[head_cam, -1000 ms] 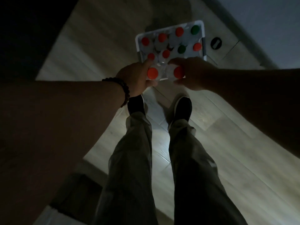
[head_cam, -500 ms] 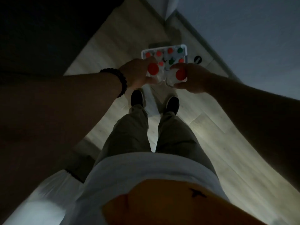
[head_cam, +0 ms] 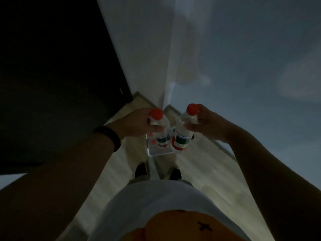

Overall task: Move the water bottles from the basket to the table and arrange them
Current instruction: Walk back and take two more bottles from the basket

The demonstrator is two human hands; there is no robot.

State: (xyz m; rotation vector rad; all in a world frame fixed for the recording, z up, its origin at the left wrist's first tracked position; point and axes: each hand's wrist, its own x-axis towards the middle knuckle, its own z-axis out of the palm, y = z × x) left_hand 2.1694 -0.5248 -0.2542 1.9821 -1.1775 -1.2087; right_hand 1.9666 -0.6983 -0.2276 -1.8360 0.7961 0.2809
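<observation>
Gripping the left bottle (head_cam: 160, 131) around its neck, the left hand (head_cam: 137, 121) holds it in the air over the white basket (head_cam: 159, 152) on the floor. The right hand (head_cam: 206, 123) curls its fingers round the right bottle (head_cam: 182, 136), just beside the first. Both are clear plastic, red-capped, with green-and-red labels. In this dim head view, red spots in the basket may be more caps.

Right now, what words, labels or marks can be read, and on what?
"x": black mark on the orange cloth at the bottom.
Left bottle label: red and green bands, print too blurred to read.
Right bottle label: likewise too blurred.
Nothing else legible.
</observation>
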